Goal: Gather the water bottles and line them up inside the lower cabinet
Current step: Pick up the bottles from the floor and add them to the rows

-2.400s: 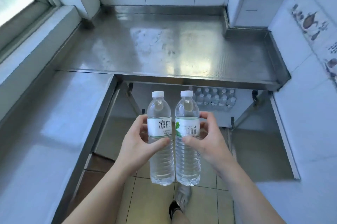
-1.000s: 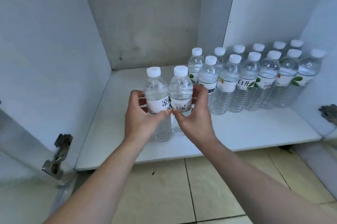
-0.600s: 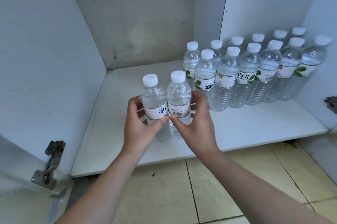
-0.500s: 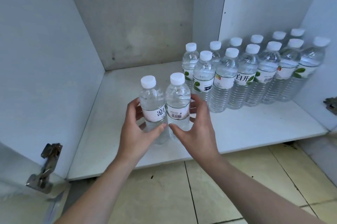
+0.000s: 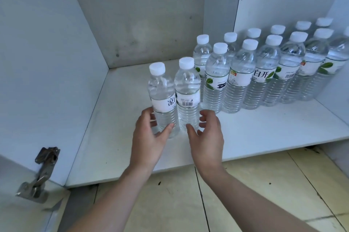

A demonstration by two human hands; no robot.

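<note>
Clear plastic, two new bottles [image 5: 174, 97] stood touching on the cabinet floor [image 5: 117, 137], left of the rows [image 5: 264, 73]. Left hand [image 5: 149, 137] and right hand [image 5: 205, 137] were spread, barely off them; a careless brush could topple both.

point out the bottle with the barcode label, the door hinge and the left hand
barcode bottle [image 5: 187, 88], head view, clear shoulder above its label
door hinge [image 5: 40, 173], head view, metal arm
left hand [image 5: 149, 139], head view, back of hand
</note>
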